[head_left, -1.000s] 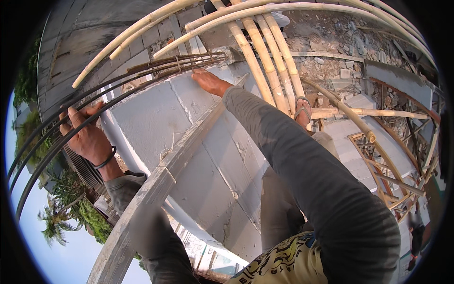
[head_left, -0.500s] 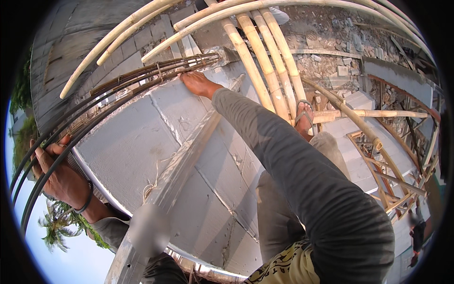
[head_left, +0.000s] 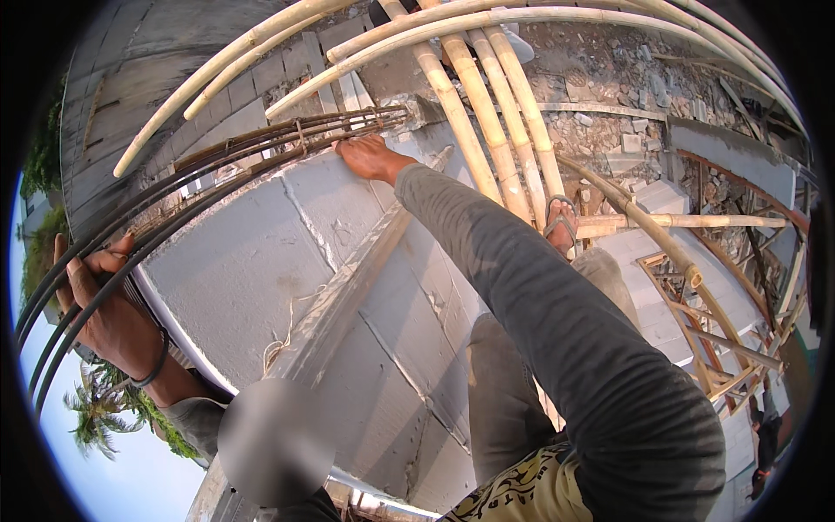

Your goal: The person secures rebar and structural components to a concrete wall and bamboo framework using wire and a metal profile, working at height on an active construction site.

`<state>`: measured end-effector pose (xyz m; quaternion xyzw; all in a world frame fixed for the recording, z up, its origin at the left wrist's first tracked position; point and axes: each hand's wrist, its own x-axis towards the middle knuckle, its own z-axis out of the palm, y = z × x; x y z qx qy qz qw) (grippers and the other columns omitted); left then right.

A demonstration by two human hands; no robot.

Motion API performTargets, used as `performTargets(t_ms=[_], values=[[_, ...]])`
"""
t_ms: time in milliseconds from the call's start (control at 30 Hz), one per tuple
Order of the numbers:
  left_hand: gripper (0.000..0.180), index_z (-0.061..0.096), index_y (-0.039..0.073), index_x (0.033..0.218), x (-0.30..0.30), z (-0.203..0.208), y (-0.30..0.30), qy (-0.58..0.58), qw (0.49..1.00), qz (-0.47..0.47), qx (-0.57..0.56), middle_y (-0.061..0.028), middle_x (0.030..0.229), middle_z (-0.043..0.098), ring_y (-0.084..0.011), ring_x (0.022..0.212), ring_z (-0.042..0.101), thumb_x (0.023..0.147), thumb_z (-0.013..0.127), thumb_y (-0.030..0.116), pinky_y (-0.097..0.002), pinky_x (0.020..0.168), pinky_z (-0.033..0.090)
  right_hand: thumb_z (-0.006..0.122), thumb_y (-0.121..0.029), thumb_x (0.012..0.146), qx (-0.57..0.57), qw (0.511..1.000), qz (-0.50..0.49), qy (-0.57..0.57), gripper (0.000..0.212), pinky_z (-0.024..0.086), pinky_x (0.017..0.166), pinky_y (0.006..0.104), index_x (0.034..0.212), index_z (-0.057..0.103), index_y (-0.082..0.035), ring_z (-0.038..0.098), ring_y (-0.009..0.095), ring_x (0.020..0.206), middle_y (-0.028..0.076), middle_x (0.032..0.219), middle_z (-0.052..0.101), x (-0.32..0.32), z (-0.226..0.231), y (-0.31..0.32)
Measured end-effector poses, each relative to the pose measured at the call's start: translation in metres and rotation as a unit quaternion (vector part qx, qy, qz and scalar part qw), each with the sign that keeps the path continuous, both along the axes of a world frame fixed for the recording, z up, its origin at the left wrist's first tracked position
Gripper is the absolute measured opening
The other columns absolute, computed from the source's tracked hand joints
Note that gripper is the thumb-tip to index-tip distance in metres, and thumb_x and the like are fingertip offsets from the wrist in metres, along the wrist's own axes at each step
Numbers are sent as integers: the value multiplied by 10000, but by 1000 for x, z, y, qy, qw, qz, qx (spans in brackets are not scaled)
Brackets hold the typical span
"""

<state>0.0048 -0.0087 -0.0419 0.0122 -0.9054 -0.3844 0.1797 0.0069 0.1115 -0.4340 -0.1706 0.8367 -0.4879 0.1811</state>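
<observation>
Long dark steel bars, tied into a rebar cage (head_left: 300, 130), run along the upper edge of a grey block wall (head_left: 243, 261). My left hand (head_left: 117, 335), with a dark band at its wrist, is closed around the bars at the far left, its fingers threaded between them. My right hand (head_left: 370, 159) is at the cage's other end, by the wall's edge. Its fingers curl against the lowest bar; their tips are partly hidden. A wooden plank (head_left: 357, 278) lies slantwise across the wall below my right forearm, with a thin string near it.
Several bamboo poles (head_left: 483, 113) cross at the top; my sandalled foot (head_left: 561, 224) stands on them. Rubble (head_left: 600, 130) lies far below at the right. A wooden frame (head_left: 696, 322) stands right of my legs. A blurred patch hides the plank's lower part.
The view has shifted slightly. Both hands stay at the bars, with the left fingers a little differently placed. No bar has clearly moved along the wall.
</observation>
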Motion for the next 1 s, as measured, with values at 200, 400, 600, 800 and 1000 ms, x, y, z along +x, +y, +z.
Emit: performTargets(t_ms=[200,400,600,800,1000], values=[[393,387,-117,1302,-3,0,9,8,1000,3,20,-46,611,484,-195,676,603,1007,377,143,-354,750,561,331,-200,960,24,999,46,-12,316,405,870,499,991,591,-23,576,349,1054,188,1074,632,-10,5,10],[397,380,-92,1308,2,-4,13,3,999,3,45,-52,624,488,-184,642,585,1008,396,167,-341,702,552,301,-302,991,-67,985,-131,-92,445,379,980,437,1085,597,17,508,369,1143,224,1160,593,52,35,57],[366,405,-58,1280,5,14,8,16,990,1,138,-80,587,537,-179,562,582,1002,418,179,-312,606,534,319,-333,989,86,947,-185,-249,472,373,956,432,1074,569,59,509,405,1092,281,1112,567,232,77,265],[306,421,-26,1224,1,9,9,-25,984,10,178,-95,590,570,-181,563,592,991,408,173,-272,579,483,281,-319,1008,277,905,-207,-246,482,409,754,496,833,554,37,538,439,852,269,871,580,388,270,464],[299,457,10,1207,0,23,9,-58,994,30,92,-81,676,676,-196,656,656,973,415,192,-293,647,490,350,-469,975,234,837,-375,-324,529,462,602,375,996,576,9,583,277,764,157,867,614,531,375,551]])
